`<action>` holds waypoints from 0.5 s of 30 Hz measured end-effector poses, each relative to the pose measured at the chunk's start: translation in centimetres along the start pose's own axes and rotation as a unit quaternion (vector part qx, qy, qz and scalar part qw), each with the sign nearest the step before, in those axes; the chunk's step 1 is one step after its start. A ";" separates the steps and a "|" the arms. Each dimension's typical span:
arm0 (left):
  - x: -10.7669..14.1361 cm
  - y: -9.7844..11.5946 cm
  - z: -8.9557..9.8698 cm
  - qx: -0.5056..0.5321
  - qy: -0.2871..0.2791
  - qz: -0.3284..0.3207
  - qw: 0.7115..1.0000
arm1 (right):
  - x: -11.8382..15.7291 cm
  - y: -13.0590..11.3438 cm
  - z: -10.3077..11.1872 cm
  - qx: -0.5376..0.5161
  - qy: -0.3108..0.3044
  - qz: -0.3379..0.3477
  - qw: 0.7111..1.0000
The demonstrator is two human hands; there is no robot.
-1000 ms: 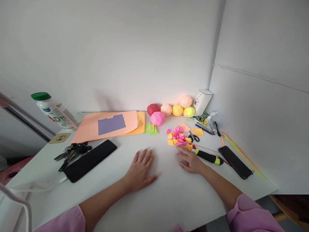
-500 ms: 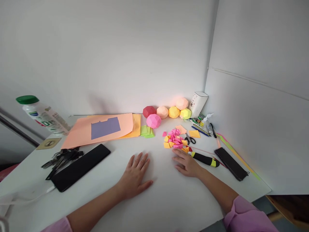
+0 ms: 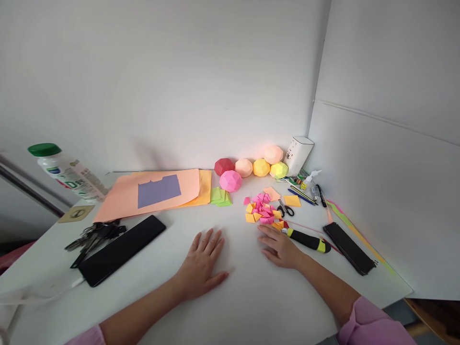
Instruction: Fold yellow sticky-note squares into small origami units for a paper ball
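Observation:
My left hand lies palm down on the white table, fingers spread, holding nothing. To its right, my right hand rests on its side with fingers apart, just below a pile of small pink and orange folded paper pieces. Close by on its right is a black and yellow cutter tool. Black scissors lie beside the pile. Faceted paper balls stand behind, among them a pink one and a red one. Green paper squares sit left of the pile.
At the left are a black phone with a cable, keys, a green-capped bottle and peach sheets. At the right lie a black case, pens and a glue bottle. Walls close off the back and right.
The whole view has shifted slightly, so things appear a little further right. Both hands stay resting on the table in nearly the same pose.

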State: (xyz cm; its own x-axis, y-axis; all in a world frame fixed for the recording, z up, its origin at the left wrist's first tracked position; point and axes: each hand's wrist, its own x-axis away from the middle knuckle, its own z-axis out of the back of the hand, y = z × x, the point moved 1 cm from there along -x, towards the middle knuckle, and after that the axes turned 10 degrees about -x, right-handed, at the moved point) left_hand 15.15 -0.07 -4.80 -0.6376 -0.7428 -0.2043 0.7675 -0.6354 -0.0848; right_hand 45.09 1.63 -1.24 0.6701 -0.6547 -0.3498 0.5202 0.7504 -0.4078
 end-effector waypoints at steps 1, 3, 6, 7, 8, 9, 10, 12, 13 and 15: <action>0.0 0.0 0.0 0.001 -0.001 0.000 1.000 | 0.0 0.0 0.0 -0.001 0.000 -0.001 1.000; 0.0 0.0 0.0 0.002 -0.001 0.000 1.000 | 0.0 0.0 0.0 -0.002 -0.001 -0.001 1.000; -0.1 0.1 0.0 0.002 -0.004 0.000 1.000 | 0.0 0.0 0.1 0.001 0.000 0.002 1.000; -0.1 0.1 0.0 0.002 -0.007 0.001 1.000 | 0.0 0.0 0.1 0.003 0.000 0.003 1.000; -0.1 0.1 0.1 0.003 -0.010 0.002 1.000 | 0.0 0.0 0.1 0.005 -0.001 0.004 1.000; -0.1 0.1 0.1 0.004 -0.011 0.004 1.000 | 0.0 0.0 0.0 0.006 0.000 0.004 1.000; -0.1 0.1 0.1 0.006 -0.011 0.006 1.000 | 0.0 0.0 0.0 0.007 0.000 0.004 1.000; -0.2 0.2 0.1 0.009 -0.008 0.009 1.000 | 0.0 0.0 0.0 0.007 -0.001 0.004 1.000; -0.2 0.2 0.1 0.010 -0.008 0.010 1.000 | 0.0 0.0 0.0 0.008 -0.001 0.004 1.000; -0.2 0.2 0.2 0.009 -0.010 0.011 1.000 | -0.1 0.0 0.0 0.010 0.000 0.002 1.000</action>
State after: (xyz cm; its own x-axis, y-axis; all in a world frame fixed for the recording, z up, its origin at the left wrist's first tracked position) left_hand 15.44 -0.09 -4.57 -0.6223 -0.7603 -0.1860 0.7798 -0.6229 -0.0627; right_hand 45.04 1.66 -1.21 0.6727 -0.6511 -0.3515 0.5275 0.7552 -0.3892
